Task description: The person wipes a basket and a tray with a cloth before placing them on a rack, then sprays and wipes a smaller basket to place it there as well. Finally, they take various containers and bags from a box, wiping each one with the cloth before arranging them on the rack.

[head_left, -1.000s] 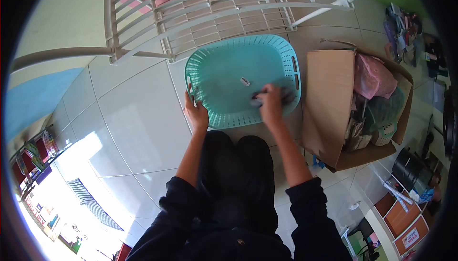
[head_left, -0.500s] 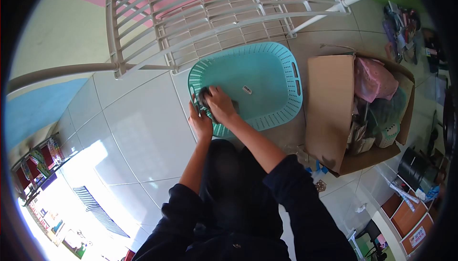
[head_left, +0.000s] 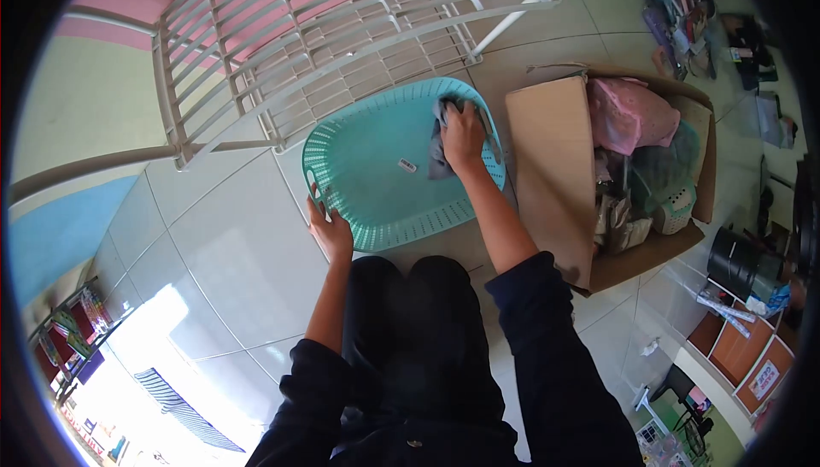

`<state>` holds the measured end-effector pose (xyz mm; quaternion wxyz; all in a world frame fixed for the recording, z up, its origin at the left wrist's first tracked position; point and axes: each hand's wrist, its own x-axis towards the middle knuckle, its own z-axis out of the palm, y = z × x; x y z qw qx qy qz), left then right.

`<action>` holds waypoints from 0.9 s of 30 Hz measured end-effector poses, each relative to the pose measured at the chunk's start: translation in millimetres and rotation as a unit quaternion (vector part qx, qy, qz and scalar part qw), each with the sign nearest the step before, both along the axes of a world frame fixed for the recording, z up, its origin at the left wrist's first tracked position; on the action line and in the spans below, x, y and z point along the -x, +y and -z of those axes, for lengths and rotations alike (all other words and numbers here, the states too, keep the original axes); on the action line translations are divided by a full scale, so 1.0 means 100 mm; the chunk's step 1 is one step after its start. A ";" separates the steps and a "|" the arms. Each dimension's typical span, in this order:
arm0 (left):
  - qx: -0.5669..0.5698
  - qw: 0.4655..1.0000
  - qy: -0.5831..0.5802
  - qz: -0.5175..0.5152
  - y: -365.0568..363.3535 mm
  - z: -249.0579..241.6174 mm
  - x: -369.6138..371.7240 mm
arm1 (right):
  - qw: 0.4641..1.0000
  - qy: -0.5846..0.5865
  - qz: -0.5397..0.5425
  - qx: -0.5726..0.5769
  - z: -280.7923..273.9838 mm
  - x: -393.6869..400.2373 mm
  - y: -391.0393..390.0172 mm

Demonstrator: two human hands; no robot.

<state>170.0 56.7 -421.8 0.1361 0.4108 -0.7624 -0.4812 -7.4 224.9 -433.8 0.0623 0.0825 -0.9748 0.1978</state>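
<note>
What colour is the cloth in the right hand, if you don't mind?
Grey cloth, seen best in the head view.

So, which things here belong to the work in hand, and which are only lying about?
In the work:
- turquoise basket, its handle end gripped by the left hand
- grey cloth, held inside it by the right hand

Only about:
- white rack
- cardboard box
- pink bundle in the box
</note>
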 end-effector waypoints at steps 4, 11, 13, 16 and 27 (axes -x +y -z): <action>0.041 0.986 -0.139 0.086 -0.28 0.05 0.05 | 0.976 -0.077 0.050 0.196 -0.09 -0.07 0.22; -0.283 0.903 -0.214 0.242 -0.61 -0.30 0.25 | 0.961 -0.049 0.195 0.192 -0.35 -0.48 0.43; -0.291 0.896 -0.221 0.250 -0.55 -0.16 0.20 | 0.966 -0.097 0.199 0.132 -0.26 -0.39 0.10; -0.232 0.923 -0.179 0.247 -0.40 0.08 0.08 | 0.991 -0.130 0.024 0.014 0.00 -0.40 -0.52; -0.233 0.955 0.009 0.181 -0.70 -1.04 -0.44 | 0.879 -0.256 0.059 0.399 -1.77 -1.41 0.44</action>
